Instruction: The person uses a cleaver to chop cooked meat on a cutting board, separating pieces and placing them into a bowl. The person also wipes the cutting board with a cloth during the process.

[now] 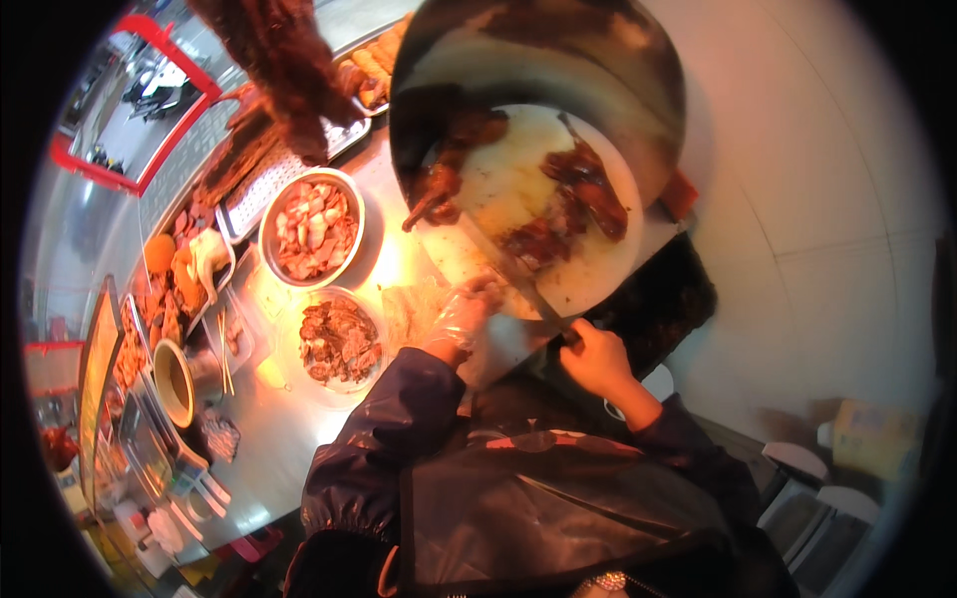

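A round white chopping board (598,276) lies in front of me, bearing dark roasted poultry pieces (587,183) on its right and centre. Another roasted piece (441,190) lies at its left edge. My right hand (600,359) grips the handle of a cleaver (523,284), whose blade points up and left over the board; its outline is blurred. My left hand (467,310), in a clear plastic glove, is at the board's near left edge with its fingers bent; whether it holds anything is unclear. Left of it stands a clear bowl of chopped dark meat (340,344).
A metal bowl of sliced meat (312,228) stands left of the board. Roasted meat hangs (280,67) at the upper left. A large round metal pan or shield (538,52) rises behind the board. Food trays (277,176) line the counter's far left.
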`<state>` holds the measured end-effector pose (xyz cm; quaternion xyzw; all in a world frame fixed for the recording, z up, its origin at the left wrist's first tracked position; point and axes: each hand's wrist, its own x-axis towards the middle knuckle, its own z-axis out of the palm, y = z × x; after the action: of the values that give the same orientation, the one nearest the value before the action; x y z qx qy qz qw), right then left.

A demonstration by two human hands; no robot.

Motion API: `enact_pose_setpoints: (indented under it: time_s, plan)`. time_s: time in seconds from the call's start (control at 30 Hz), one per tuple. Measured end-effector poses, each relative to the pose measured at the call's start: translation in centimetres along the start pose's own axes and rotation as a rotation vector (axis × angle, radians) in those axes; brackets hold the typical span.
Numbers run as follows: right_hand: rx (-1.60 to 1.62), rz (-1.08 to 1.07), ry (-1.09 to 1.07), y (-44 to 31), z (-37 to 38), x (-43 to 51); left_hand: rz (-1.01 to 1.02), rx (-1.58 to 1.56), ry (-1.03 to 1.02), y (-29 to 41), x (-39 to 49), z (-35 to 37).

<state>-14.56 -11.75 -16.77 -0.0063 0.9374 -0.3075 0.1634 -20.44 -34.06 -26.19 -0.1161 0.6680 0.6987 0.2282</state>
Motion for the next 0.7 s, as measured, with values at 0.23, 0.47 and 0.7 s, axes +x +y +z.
enact_pose_setpoints:
  time_s: [0.23, 0.47, 0.7]
  plan:
    - [0.914, 0.332, 0.084, 5.5, 0.4, -6.1, 0.352, 0.561, 0.241, 4.0, 0.6, -1.8]
    - [1.519, 0.621, 0.060, 7.6, 7.9, -8.3, 0.696, 1.295, -0.223, 6.8, 6.1, 1.9]
    - [1.730, 0.518, -0.018, 3.4, 12.8, -3.4, 0.455, 0.905, -0.284, 6.8, 6.2, 5.1]
